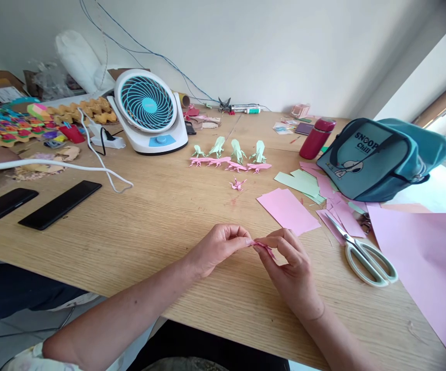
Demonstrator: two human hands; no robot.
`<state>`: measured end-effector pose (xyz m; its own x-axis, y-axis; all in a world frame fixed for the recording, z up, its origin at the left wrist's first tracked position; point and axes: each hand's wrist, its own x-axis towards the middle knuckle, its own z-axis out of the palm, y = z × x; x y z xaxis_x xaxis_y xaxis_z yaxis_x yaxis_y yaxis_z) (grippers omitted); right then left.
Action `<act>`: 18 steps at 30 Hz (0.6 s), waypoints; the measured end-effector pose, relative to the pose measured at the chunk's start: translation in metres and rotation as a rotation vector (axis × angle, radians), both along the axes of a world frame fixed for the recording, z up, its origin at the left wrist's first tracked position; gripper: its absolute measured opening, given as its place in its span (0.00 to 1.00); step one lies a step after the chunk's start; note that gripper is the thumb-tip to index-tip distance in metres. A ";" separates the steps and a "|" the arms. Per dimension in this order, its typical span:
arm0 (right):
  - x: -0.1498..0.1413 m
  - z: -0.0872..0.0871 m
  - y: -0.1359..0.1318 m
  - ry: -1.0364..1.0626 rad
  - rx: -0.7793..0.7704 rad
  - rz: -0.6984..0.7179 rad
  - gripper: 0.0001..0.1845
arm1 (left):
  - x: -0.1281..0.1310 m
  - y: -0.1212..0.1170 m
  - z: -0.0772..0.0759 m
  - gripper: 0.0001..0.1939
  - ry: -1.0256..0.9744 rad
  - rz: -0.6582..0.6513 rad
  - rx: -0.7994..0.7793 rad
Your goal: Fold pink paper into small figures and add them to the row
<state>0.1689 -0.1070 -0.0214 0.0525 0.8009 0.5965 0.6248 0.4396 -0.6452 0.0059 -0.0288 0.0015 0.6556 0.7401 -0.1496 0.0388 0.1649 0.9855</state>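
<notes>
Between my two hands, just above the table's front half, is a small folded piece of pink paper [266,248]. My left hand [223,246] pinches its left end between thumb and forefinger. My right hand [290,263] grips the other end with thumb and fingertips, hiding part of it. Farther back stand several green origami figures [237,152] in a row, with several pink origami figures [236,166] in front of them. One smaller pink folded figure [237,184] lies apart, nearer to me. Flat pink paper sheets [287,210] rest right behind my right hand.
White-handled scissors [362,252] lie at the right beside paper scraps and a large pink sheet [419,263]. A teal bag [377,157] and red flask [317,138] stand behind. At the left are a fan [147,111], a white cable [91,167], two black phones and another person's arm.
</notes>
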 end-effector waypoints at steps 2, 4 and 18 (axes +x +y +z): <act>0.000 0.000 0.000 -0.001 0.005 0.012 0.06 | 0.000 0.000 0.001 0.10 -0.003 -0.007 -0.074; 0.000 0.001 0.000 0.001 0.001 0.022 0.07 | 0.000 -0.001 0.002 0.10 -0.015 -0.005 -0.121; -0.001 0.001 0.000 0.047 -0.041 0.089 0.06 | 0.000 0.000 0.005 0.09 0.059 -0.021 -0.105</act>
